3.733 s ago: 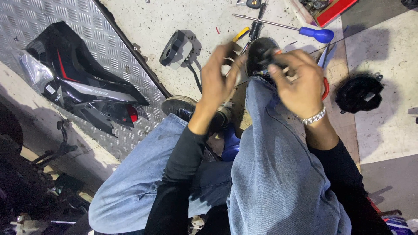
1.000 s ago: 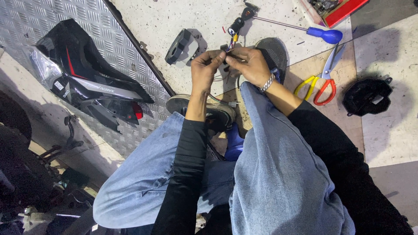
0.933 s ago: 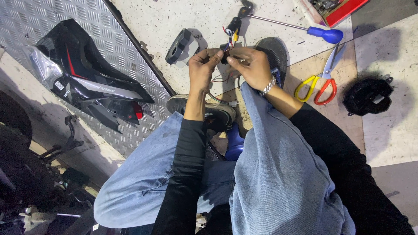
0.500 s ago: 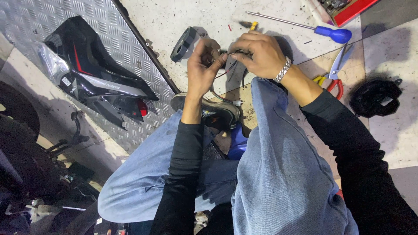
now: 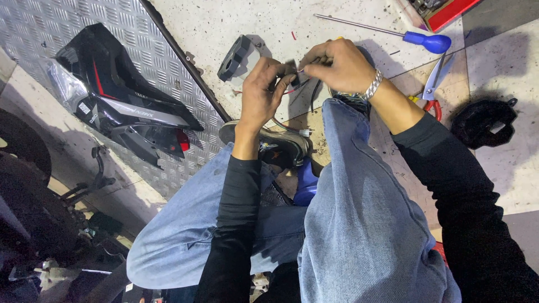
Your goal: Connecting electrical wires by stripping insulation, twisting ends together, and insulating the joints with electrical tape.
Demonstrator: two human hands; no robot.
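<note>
Both hands (image 5: 300, 70) pinch small dark connector (image 5: 290, 67), red/black wires trailing.

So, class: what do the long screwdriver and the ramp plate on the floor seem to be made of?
Screwdriver: thin bare metal shaft, grey and slightly shiny; its blue handle looks like smooth, glossy plastic. Ramp plate: probably aluminium or steel tread plate, silvery with a raised pattern.

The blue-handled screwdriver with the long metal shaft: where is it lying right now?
In the head view, the blue-handled screwdriver lies on the concrete floor at upper right, beyond the right hand, just above the scissors.
</note>
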